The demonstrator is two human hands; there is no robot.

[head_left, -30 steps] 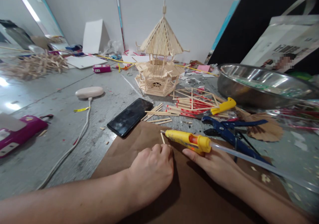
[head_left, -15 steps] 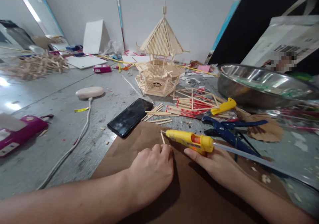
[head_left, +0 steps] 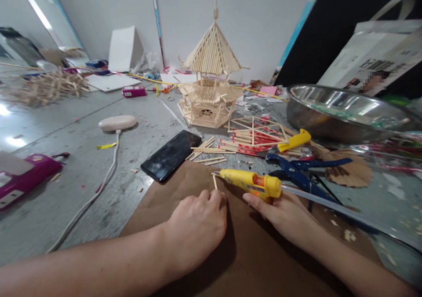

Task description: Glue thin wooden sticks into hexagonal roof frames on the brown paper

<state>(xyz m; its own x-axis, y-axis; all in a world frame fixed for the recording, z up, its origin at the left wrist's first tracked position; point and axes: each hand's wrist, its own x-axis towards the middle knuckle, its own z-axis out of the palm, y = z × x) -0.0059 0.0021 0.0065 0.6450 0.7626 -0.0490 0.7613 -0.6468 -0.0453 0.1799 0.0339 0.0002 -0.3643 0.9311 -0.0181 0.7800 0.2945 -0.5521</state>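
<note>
My left hand (head_left: 201, 218) is closed around a short wooden stick (head_left: 215, 181), whose far end pokes out beyond my fingers. In my right hand (head_left: 280, 211) is a yellow hot glue gun (head_left: 249, 182), with a long clear glue stick (head_left: 316, 196) running out of its back. The gun's nozzle is at the stick's far end; whether they touch I cannot tell. Both hands are over a brown paper sheet (head_left: 171, 200). Behind them, a pagoda model (head_left: 212, 59) made of wooden sticks stands upright.
A black phone (head_left: 171, 154) overlaps the paper's far edge. Loose sticks (head_left: 211, 154), a yellow-handled cutter (head_left: 295, 141) and blue pliers (head_left: 296, 169) lie to its right. At right stands a metal basin (head_left: 329, 116). A white cable (head_left: 108, 187) and a purple power strip (head_left: 29, 178) are at left.
My hands hold nearly the same pose. The stick's far end and the glue gun's nozzle remain together, and the whole view has shifted very slightly.
</note>
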